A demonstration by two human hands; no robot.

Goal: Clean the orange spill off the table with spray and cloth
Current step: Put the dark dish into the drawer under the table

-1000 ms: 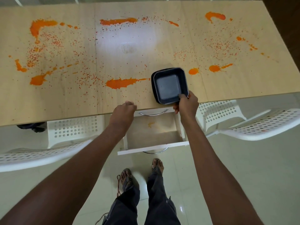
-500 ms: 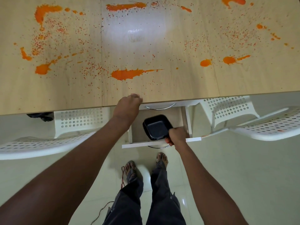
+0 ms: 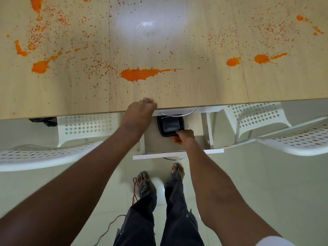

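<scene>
With my right hand pinching the black square plastic tray, I'd seat it flat in the open white drawer before releasing, my left hand curled over the pale wooden table edge.

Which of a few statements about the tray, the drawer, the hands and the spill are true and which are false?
1. The right hand holds the black tray inside the open drawer. True.
2. The tray sits on the table. False: it is down in the drawer, below the table edge.
3. The left hand rests at the table's near edge. True.
4. The left hand holds a cloth. False: no cloth shows in it or anywhere in view.
5. Orange spill still covers the table. True.
6. The drawer is shut. False: it is pulled out.
</scene>
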